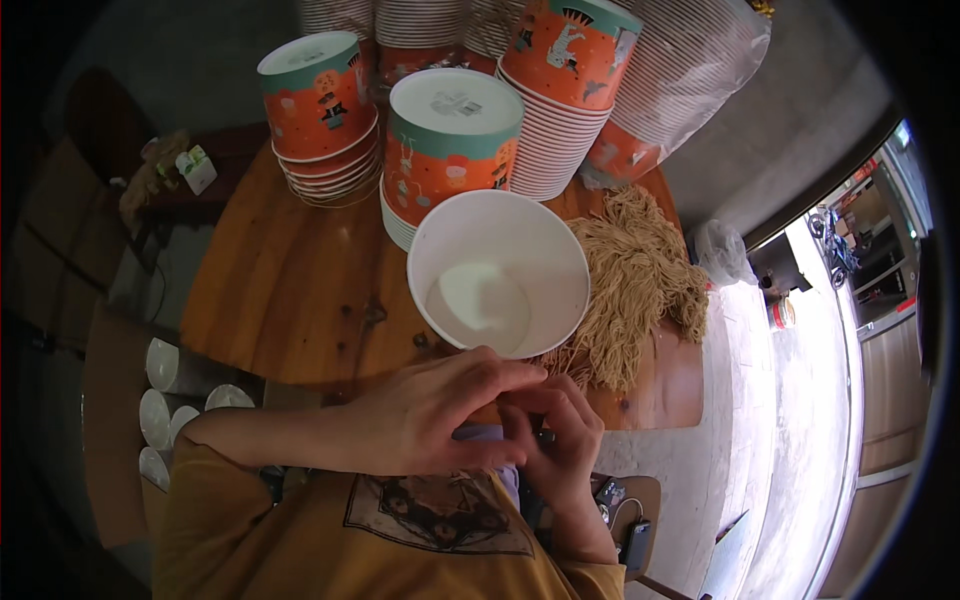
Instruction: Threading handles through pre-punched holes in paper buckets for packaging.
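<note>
Resting close against your chest, your left hand [430,415] and right hand [555,440] meet just below the near rim of the open white paper bowl [497,270]. The left lies palm-down over the right, its fingers stretched toward the bowl's edge; the right curls under it with fingertips pinched in. You seem to be working something small between them, perhaps a pale film or glove, but the overlap hides it, so I cannot tell whether either hand truly grips anything.

The bowl sits tilted toward you at the near edge of the wooden table [280,290], its mouth open and its inside bare, which keeps it handy for filling. Just beside it on your right, touching its wall, lies the heap of dry noodles [635,285], within easy reach of your right hand.

Behind the bowl stand upturned stacks of orange bowls [450,150], with more stacks [320,105] further left and a plastic-sleeved stack [690,60] at the back right. These crowd the far side, so you have little room there.

Bare wood shows on your left. The table ends close to your hands, and on the right the noodles reach almost to its edge above the pale floor [780,420].
</note>
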`<act>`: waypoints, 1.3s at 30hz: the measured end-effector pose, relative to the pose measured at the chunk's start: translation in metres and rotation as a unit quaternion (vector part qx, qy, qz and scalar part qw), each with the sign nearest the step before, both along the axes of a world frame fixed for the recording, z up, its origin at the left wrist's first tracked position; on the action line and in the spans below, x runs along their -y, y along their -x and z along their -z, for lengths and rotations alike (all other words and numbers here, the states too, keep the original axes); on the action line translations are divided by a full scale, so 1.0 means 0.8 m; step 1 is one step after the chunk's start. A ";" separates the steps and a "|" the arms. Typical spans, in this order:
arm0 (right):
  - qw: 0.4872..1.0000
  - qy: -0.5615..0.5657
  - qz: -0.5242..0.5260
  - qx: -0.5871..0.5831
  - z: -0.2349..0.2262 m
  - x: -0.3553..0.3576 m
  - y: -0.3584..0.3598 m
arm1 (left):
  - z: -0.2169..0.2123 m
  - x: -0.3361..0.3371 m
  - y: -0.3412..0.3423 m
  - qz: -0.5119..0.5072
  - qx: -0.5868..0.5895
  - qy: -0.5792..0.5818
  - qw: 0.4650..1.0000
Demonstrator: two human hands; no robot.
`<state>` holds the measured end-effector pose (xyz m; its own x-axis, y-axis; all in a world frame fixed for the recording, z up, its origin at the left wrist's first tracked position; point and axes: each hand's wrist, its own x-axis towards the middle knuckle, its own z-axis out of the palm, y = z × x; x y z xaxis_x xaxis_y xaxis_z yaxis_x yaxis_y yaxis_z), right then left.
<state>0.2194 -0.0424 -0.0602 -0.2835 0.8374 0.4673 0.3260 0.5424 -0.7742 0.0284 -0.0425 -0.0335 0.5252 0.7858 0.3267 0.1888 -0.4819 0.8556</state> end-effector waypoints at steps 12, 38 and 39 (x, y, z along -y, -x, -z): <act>0.995 0.070 0.069 0.015 -0.002 0.002 -0.008 | -0.010 -0.012 0.001 -0.018 0.012 0.170 0.985; 0.940 0.197 0.073 -0.269 0.044 -0.034 0.009 | -0.030 -0.040 0.010 -0.084 -0.236 -0.007 0.968; 0.947 0.173 0.069 -0.263 0.047 -0.034 0.016 | -0.022 -0.046 0.008 -0.066 -0.243 -0.010 0.968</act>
